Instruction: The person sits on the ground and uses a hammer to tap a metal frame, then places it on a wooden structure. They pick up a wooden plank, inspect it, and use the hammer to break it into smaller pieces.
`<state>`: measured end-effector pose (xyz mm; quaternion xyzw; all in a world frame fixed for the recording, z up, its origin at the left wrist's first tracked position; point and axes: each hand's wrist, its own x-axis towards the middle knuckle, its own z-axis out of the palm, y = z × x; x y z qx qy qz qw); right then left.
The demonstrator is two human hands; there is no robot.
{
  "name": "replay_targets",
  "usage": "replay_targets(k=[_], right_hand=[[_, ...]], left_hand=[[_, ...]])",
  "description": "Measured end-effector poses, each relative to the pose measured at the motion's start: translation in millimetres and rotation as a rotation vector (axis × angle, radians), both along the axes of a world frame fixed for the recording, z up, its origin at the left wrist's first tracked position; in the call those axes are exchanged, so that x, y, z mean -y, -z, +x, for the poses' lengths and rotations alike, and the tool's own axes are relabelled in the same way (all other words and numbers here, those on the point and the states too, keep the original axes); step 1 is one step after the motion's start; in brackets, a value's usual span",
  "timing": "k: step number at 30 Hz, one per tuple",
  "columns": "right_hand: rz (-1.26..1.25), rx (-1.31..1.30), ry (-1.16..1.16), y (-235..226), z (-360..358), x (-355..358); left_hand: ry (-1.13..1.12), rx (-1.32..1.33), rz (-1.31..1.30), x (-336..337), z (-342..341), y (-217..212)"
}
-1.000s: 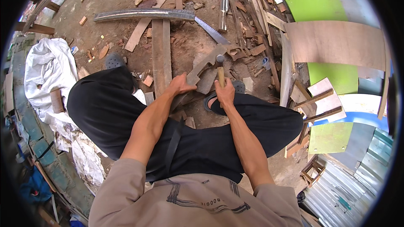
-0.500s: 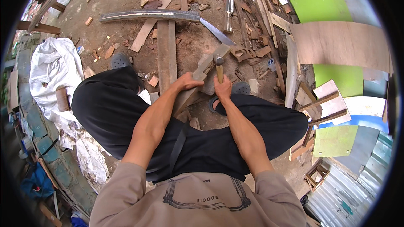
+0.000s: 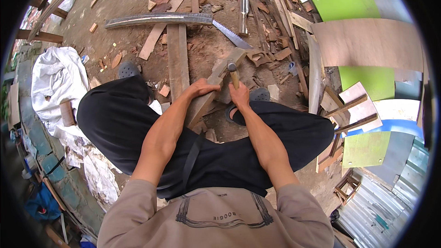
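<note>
A thick wooden beam (image 3: 198,109) slants away from me between my legs, its far end resting near the saw. My left hand (image 3: 203,87) is closed over its upper side, fingers wrapped across the wood. In my right hand (image 3: 240,95) is a hammer (image 3: 235,80), gripped by its light wooden handle. The hammer's metal head is over or against the right side of the beam; I cannot tell whether they touch. Just beyond lies a handsaw (image 3: 233,35) with a toothed metal blade and brown wooden handle.
A long, curved dark timber (image 3: 158,19) lies crosswise ahead, over planks (image 3: 175,59). A shiny metal tool (image 3: 243,16) with a reddish handle lies beyond the saw. Scrap wood and boards (image 3: 367,41) line the right; white sacking (image 3: 57,80) is at left.
The whole view has shifted slightly, so the scene sits a little further left. Both hands keep their grips on the beam and hammer; the hammer has barely moved against the beam.
</note>
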<state>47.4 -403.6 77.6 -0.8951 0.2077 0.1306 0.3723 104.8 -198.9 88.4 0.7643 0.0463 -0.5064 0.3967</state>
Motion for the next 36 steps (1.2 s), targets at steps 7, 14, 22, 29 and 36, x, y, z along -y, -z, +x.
replay_targets(k=[7,14,22,29,36], right_hand=[[0.009,0.076,-0.193,7,15,26],[0.030,-0.015,-0.240,-13,25,19],[0.080,-0.335,-0.117,-50,48,1],[0.403,-0.535,0.204,-60,58,3],[0.611,-0.436,0.362,-58,23,24]], left_hand=[[-0.133,-0.189,-0.097,-6,4,-1],[-0.244,-0.299,-0.186,-12,-1,-7],[-0.213,-0.272,-0.183,1,1,-5],[-0.031,-0.051,-0.046,18,-4,-1],[-0.044,-0.075,-0.131,9,-8,18]])
